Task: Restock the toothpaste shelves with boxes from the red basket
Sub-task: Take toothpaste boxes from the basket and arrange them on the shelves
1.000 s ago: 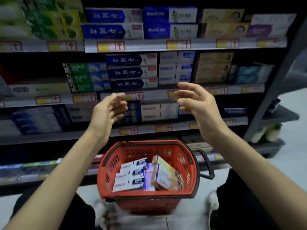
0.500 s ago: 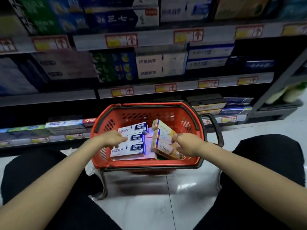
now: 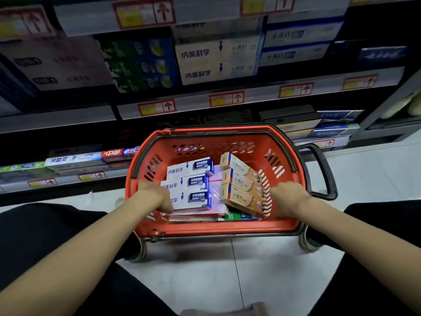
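Both hands are down inside the red basket point(image 3: 214, 226). The white boxes point(image 3: 189, 185) lie just right of the left hand point(image 3: 155, 197), with their long axis running left to right. Its fingers curl over their left end. The yellow boxes point(image 3: 241, 190) lie just left of the right hand point(image 3: 287, 199). Its fingers are hidden, so I cannot tell its grip. A green box point(image 3: 234, 216) lies underneath.

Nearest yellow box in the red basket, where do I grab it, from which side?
Probably its near long edge, from your side, thumb on top, fingers underneath. The nearest yellow box lies tilted, face up; that edge is free above the green box, while another yellow box crowds its far edge.
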The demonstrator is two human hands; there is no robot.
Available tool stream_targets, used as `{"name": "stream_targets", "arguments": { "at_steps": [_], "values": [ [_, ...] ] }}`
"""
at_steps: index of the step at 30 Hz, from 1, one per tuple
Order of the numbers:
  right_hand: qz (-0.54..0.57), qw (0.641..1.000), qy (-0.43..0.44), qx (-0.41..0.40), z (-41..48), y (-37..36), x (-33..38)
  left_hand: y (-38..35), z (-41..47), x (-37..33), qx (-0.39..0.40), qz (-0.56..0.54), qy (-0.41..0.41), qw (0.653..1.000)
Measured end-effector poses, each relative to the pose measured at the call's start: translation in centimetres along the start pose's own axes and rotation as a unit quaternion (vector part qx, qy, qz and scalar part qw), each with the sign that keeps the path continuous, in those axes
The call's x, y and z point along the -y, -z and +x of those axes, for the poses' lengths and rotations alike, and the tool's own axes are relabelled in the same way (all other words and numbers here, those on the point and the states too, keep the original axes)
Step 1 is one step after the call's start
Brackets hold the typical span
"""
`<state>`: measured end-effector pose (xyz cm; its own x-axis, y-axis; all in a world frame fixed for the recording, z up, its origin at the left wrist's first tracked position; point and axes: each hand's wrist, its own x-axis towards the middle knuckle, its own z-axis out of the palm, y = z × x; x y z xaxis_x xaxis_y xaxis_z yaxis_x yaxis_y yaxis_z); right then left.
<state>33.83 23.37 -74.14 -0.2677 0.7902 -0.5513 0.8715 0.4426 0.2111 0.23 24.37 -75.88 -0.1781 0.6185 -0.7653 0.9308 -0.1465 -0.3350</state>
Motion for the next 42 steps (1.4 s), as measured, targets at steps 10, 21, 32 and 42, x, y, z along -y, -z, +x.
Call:
{"name": "stream_targets", "arguments": {
  "at_steps": [10,21,32,42],
  "values": [
    [-0.054,0.983,-0.068,0.162,-2.6,-3.0,-4.7,0.4,-1.5,-6.2,-0.04,0.104,-0.158,0.981],
    [0.007,0.994,-0.091,0.053,-3.1,-1.6,-4.1,10.8,-8.6,-3.8,-0.11,-0.429,-0.326,0.835],
    [0.353,0.929,-0.076,-0.082,3.2,0.5,-0.7,13.8,-5.7,-8.2,-0.045,-0.492,-0.234,0.837],
    [0.405,0.9,-0.161,-0.024,12.0,1.6,2.8,18.0,-3.3,-7.1,-0.142,-0.517,-0.214,0.817]
  ]
}}
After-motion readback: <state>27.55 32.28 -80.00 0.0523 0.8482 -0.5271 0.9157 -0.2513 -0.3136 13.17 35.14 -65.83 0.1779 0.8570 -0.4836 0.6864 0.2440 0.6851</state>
